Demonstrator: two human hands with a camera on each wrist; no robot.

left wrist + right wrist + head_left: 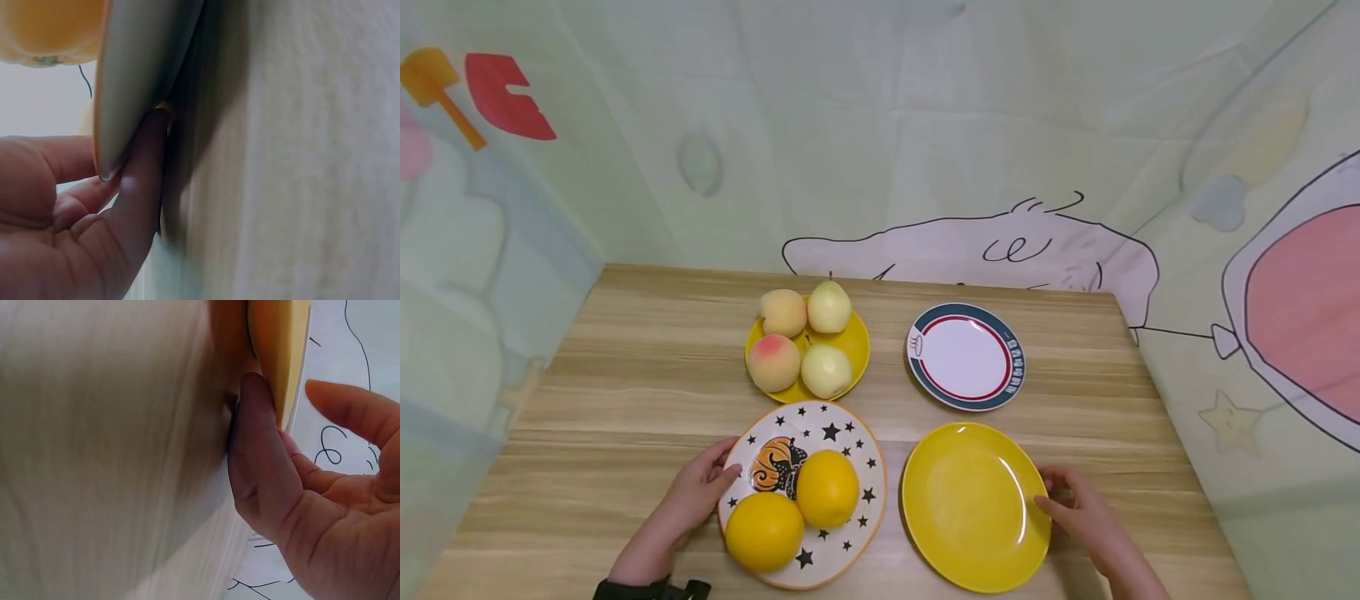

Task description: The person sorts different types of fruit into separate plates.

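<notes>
A white plate with black stars and a pumpkin picture [857,433] carries two oranges [764,532]. My left hand [698,487] grips its left rim, thumb on top and fingers underneath, as the left wrist view shows. To its right lies a plain yellow plate [970,508]. My right hand [1078,508] holds that plate's right edge; the fingers [253,419] are tucked beneath the rim and the thumb is over it. In the right wrist view the thumb tip stands slightly off the rim.
Behind the star plate, a smaller yellow plate [853,342] bears two peaches [774,363] and two pears [827,371]. A white plate with a blue and red border [966,357] lies to its right. Printed cloth [880,125] hangs around the wooden table [647,367].
</notes>
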